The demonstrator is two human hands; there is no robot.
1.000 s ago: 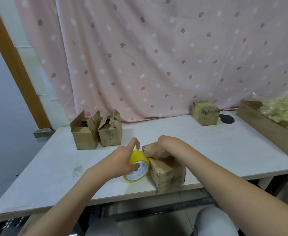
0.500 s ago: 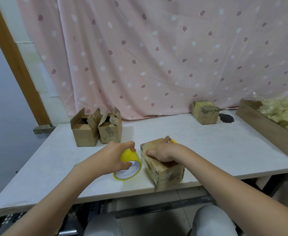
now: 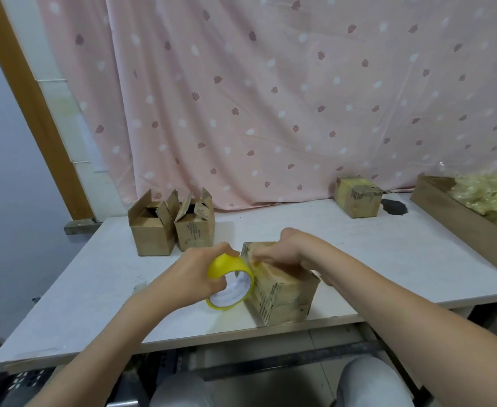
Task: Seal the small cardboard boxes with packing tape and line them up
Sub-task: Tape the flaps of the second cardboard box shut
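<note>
Head cam only, so it's one view looking down at the white table.

The box being worked on sits near the table's front edge, roughly centre, turned at an angle so one corner points at the camera. Print marks run down its near faces.

The left hand is just left of that box, fingers and thumb wrapped around the yellow tape roll. The roll is tipped on edge with its white core facing the camera, and it's touching the box's left face. Looks like a bit of tape runs from the roll onto the box's top edge, but it's too blurry to be sure.

The right hand is on top of the box at its far-left end, fingers curled down and pinching at the top edge right where the roll meets it. So both hands meet at the box's upper left corner, roll on one side, right hand on top.

Further back from the box, to the left, two open boxes stand side by side with flaps up, touching each other. Back right there's a closed box near the pink curtain. At the table's right edge sits a long cardboard tray with yellowish crinkly stuff in it.
</note>
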